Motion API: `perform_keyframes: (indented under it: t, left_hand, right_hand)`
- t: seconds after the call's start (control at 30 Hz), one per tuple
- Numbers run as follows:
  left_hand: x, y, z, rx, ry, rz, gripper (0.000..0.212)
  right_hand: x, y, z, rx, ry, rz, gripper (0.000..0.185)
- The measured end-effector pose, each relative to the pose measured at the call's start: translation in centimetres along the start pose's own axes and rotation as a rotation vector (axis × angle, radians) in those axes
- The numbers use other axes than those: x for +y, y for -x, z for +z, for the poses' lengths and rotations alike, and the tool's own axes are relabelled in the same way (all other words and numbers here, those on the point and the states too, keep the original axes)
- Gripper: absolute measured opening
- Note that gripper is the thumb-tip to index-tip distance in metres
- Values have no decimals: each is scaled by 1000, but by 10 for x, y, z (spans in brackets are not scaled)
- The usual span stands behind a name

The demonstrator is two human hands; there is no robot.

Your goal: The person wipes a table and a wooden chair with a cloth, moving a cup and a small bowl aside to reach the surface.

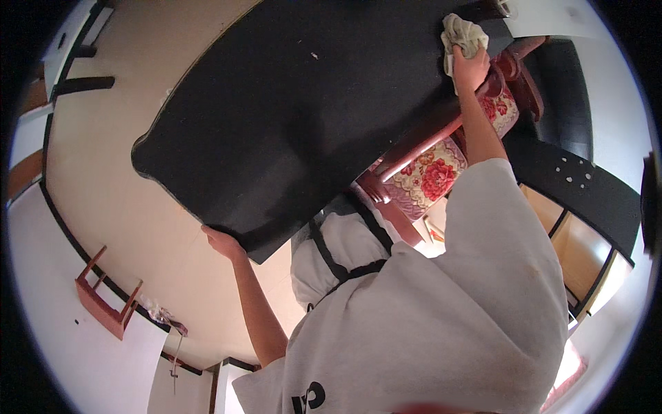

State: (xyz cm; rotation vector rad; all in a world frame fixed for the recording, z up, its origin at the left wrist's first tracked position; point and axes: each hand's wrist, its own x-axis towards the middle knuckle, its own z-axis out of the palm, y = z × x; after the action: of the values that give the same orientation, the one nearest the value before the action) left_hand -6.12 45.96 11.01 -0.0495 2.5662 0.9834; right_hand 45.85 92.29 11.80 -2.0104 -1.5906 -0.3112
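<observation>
Before me stretches a large black tabletop (248, 124) with a curved, shaped edge. My right hand (470, 70) presses a crumpled pale cloth (464, 36) onto its far right part, close to a wooden armrest. At the near left corner, my left hand (222, 242) rests on the table's edge with no object seen in it; its fingers are partly hidden by the edge. A small pale speck (314, 55) lies on the black surface toward the upper middle.
Along the table's right side runs a reddish wooden bench (424, 145) with floral cushions (437, 176). Farther right stands a black-topped cabinet (569, 176) bearing several small white pieces. A small wooden stool (101, 310) is by the left wall, on the beige floor (129, 222).
</observation>
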Motion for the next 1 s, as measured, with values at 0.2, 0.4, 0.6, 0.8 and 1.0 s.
perform_keyframes:
  t: [0.2,0.4,0.6,0.8,1.0]
  left_hand:
    - [0,1,5,-11,12,138,71]
    - [8,7,6,23,-29,109,74]
    - [2,6,5,80,-43,98,77]
    - [5,-7,10,51,-6,127,78]
    - [-3,-15,14,37,15,108,71]
  right_hand:
    - [14,-6,-2,-78,61,-13,76]
    - [15,5,-10,-63,18,-9,77]
    - [-67,118,-66,-268,-345,-322,68]
    - [-183,279,-149,-602,-587,-604,76]
    - [-203,300,-167,-695,-709,-748,74]
